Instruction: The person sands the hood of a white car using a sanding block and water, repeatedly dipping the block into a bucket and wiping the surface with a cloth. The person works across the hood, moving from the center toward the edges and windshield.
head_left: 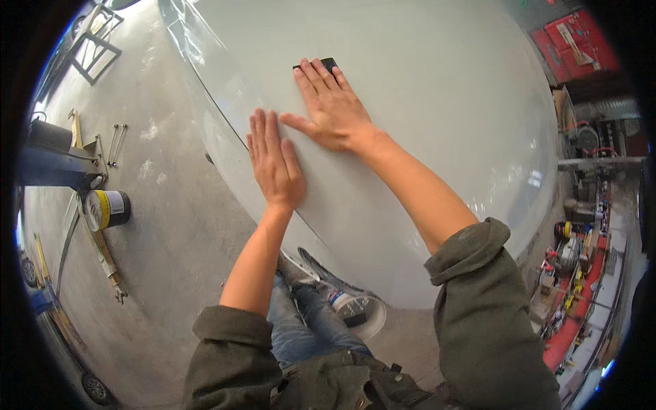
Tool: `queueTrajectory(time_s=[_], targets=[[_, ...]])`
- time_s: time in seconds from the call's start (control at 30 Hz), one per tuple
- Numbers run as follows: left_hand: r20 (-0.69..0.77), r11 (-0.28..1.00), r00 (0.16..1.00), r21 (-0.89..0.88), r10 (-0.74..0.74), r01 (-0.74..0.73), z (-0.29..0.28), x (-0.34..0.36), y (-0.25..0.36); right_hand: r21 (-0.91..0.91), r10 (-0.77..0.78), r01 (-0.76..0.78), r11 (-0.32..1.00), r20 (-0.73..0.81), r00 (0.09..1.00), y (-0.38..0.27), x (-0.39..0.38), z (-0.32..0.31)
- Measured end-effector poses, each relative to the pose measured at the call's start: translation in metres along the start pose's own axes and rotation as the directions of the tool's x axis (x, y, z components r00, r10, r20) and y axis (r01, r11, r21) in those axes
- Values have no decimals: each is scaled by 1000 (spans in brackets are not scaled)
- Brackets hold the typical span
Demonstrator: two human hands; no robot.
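Note:
A smooth, pale grey car body panel [437, 89], which looks like a hood, lies under both hands. My right hand [330, 109] rests on it, fingers stretched out flat and thumb spread to the left. Beneath those fingertips is a thin black pad [331, 64], perhaps a sanding pad; only its far edge and corner show, the rest being covered. Lower and to the left, my left hand [275, 164] lies flat along the panel's left edge, beside a dark seam, with nothing seen in it. Its fingers are straight and close together.
A black-and-yellow tub [107, 210] stands on the concrete floor at left, near a blue lift post [51, 166] and its arms. A white bucket [362, 316] is by my legs. Tools crowd a red shelf [579, 301] at right, below a red cabinet [574, 44].

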State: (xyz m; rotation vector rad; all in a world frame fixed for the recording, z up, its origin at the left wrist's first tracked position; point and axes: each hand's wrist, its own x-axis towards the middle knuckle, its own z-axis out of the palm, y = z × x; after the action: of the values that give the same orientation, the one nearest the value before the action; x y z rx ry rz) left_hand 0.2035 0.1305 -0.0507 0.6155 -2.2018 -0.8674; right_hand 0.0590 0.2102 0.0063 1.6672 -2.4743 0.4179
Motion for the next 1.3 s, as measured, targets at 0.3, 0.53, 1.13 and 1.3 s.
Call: queueTrajectory(time_s=[0.3,0.53,1.13,1.3], targets=[[-85,996,992,-3,-90,90,-7,-5,-8,-107,5,29,994,299,954,-34,-346,-79],[-114,989,985,-94,-126,116,-10,-11,-7,-75,28,-8,997,269,963,-56,-191,-60],[-88,998,995,1,-55,55,-5,-4,-29,-160,257,-261,952,-47,965,-49,-396,-60],[-81,995,992,-32,-92,90,-7,-7,-22,-190,324,-321,928,-16,946,-41,-472,-68]])
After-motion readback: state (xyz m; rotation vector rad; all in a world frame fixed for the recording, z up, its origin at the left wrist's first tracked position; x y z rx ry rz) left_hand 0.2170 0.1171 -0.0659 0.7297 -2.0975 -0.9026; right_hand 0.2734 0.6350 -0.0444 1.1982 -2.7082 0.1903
